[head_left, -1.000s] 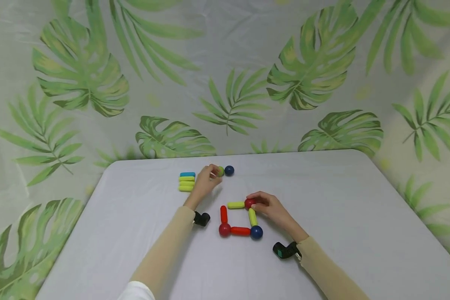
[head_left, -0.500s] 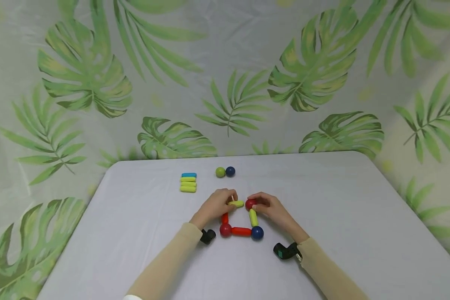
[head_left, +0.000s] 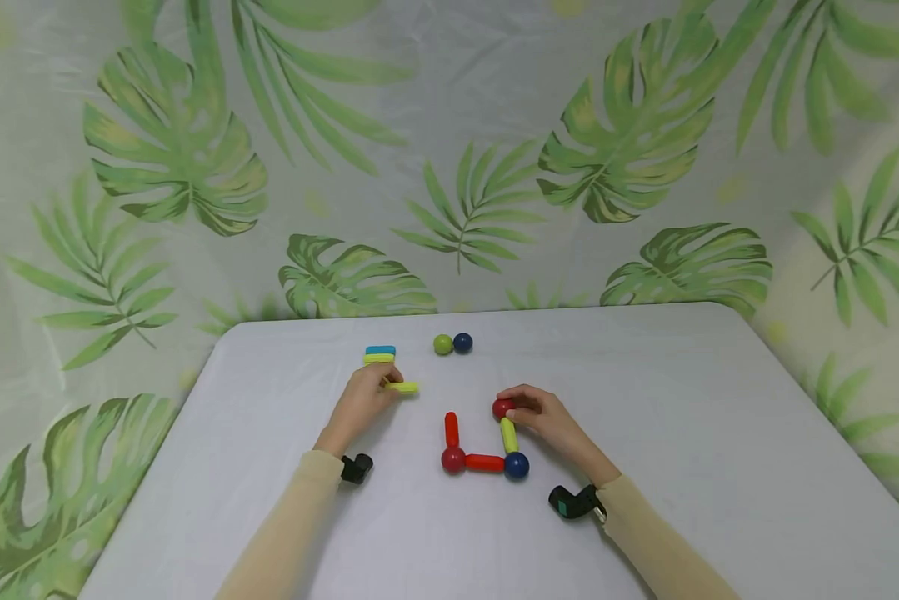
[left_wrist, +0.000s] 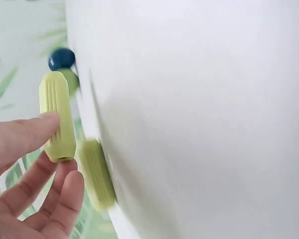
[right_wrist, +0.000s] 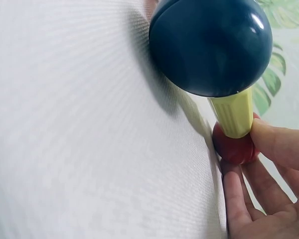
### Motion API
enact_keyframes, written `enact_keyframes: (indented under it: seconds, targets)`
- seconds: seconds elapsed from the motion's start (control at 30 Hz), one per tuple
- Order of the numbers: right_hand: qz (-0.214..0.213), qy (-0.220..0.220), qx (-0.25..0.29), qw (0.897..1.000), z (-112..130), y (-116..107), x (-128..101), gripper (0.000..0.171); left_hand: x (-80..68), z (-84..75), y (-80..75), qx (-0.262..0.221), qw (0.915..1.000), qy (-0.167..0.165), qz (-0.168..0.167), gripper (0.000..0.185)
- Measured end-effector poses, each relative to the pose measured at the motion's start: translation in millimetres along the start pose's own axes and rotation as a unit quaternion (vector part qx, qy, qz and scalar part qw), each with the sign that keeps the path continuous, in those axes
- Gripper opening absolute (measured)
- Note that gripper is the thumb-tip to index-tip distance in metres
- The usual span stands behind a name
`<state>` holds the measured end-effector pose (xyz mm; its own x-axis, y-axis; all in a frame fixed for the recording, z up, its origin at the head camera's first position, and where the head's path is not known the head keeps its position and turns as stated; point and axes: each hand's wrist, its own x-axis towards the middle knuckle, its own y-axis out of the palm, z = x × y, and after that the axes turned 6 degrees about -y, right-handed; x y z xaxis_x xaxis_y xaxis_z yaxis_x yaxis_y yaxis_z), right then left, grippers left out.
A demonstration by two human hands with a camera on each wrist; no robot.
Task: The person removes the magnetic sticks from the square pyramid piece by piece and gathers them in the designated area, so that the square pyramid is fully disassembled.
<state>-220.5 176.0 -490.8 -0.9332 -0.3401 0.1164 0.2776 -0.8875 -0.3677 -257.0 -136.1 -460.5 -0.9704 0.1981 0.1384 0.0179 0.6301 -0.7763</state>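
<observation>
Right now a yellow stick (head_left: 402, 387) is pinched by the left hand (head_left: 362, 398), just in front of the stack of sticks (head_left: 379, 356). A red ball (head_left: 501, 408) is gripped by the right hand (head_left: 541, 414) at the far corner of the stick frame (head_left: 483, 450), which lies between both hands. The frame could be pulled apart if the ball is tugged (the pieces look only lightly joined). Sticks are ribbed plastic with round ends; balls are smooth and shiny and may roll on the soft cloth (head_left: 719, 433).
</observation>
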Motion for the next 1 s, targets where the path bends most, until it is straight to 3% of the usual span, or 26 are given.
enact_keyframes:
  seconds: [0.13, 0.3, 0.4, 0.5, 0.57, 0.63, 0.73, 0.8, 0.87, 1.0]
  targets:
    - [0.0, 0.002, 0.001, 1.0, 1.4, -0.8, -0.2, 0.029, -1.4, 14.1, -10.0, 0.038, 0.9985, -0.031, -0.025, 0.015]
    - [0.002, 0.0, 0.004, 1.0, 1.7, -0.7, -0.4, 0.029, 2.3, 20.7, -13.9, 0.058, 0.9959, -0.062, -0.029, 0.013]
    - [0.002, 0.002, 0.007, 1.0, 2.2, -0.1, -0.7, 0.029, 4.4, 22.5, -13.8, 0.063, 0.9953, -0.065, -0.035, 0.014]
    - [0.003, 0.004, 0.008, 1.0, 2.5, 0.1, -0.9, 0.029, 3.6, 19.0, -10.9, 0.047, 0.9974, -0.043, -0.034, 0.016]
    - [0.002, 0.005, 0.007, 1.0, 2.7, -0.2, -1.1, 0.029, 1.9, 11.8, -5.9, 0.007, 0.9999, -0.008, 0.003, 0.017]
    - [0.0, 0.005, 0.003, 1.0, 2.3, -0.8, -1.0, 0.029, -1.0, 1.4, 1.6, -0.047, 0.9951, 0.027, 0.082, 0.019]
    - [0.0, 0.005, 0.005, 1.0, 1.4, -1.1, -0.5, 0.029, -5.7, -14.5, 15.3, -0.124, 0.9641, 0.058, 0.228, 0.028]
    - [0.004, 0.005, 0.011, 1.0, 1.0, -0.7, 0.2, 0.029, -8.2, -22.6, 23.3, -0.147, 0.9459, 0.059, 0.283, 0.03]
    - [0.006, 0.006, 0.016, 1.0, 0.9, 0.0, 0.6, 0.029, -9.3, -28.1, 29.6, -0.162, 0.9395, 0.059, 0.296, 0.028]
    - [0.002, 0.01, 0.012, 1.0, 1.9, 0.5, 0.3, 0.028, -8.7, -33.3, 33.8, -0.168, 0.9509, 0.056, 0.254, 0.018]
